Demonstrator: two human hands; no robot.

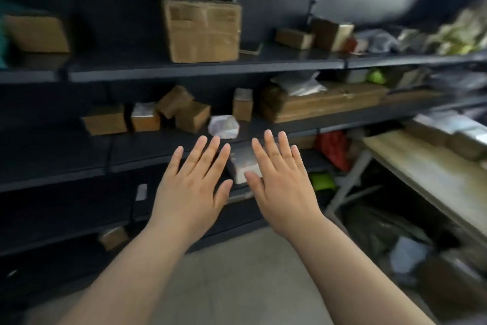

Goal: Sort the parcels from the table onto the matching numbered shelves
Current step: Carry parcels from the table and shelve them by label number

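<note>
Both my hands are held out flat in front of a dark shelf unit (205, 71), fingers straight and spread, holding nothing. My left hand (193, 185) is at centre, my right hand (280, 179) just right of it. Between them a small whitish parcel (243, 168) lies at the front of the lower shelf (87, 164); my right thumb is at its front edge, contact unclear. A small white wrapped parcel (224, 126) lies further back on that shelf. The wooden table (432, 166) runs along the right, with grey parcels (463, 135) on its far end.
Brown boxes fill the shelves: a large carton (203, 31) on the upper shelf, small boxes (184, 111) and a long flat carton (321, 102) on the middle one. Red (333, 148) and green (322, 181) bags lie low at right. Dark bags (382, 230) lie under the table.
</note>
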